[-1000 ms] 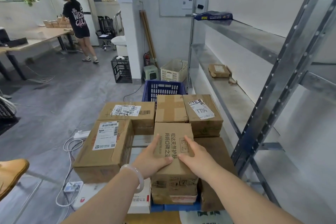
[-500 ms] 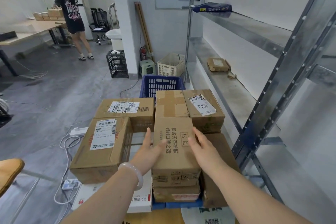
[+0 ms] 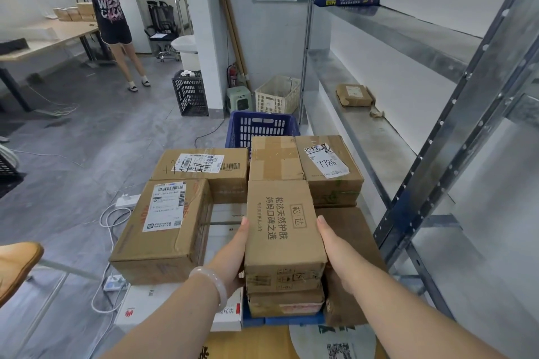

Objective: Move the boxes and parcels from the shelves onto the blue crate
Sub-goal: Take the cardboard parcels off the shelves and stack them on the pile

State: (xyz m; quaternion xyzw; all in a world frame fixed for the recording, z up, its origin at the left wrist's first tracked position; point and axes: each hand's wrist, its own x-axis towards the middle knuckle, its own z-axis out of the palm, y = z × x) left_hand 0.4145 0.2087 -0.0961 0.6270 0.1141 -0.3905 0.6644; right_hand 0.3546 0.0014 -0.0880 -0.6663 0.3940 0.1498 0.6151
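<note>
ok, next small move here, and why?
Probably let go and turn to the shelf: the printed box sits squarely on the stack over the blue crate, left hand and right hand flat against its sides, and a brown parcel waits there.

The one camera sits on my head and looks forward and down, out over my forearms. It is wide-angle, so the rack (image 3: pixel 437 160) on my right leans and stretches toward the frame's edge. Nearest the lens, low in the frame, are my left hand (image 3: pixel 233 256) and right hand (image 3: pixel 335 253), on either side of a box (image 3: pixel 280 224) just below me. The crate (image 3: pixel 262 122) lies farther ahead, mid-frame. The far room, with a table (image 3: pixel 58 35) and a person (image 3: pixel 110 9), fills the top left, well away.
</note>
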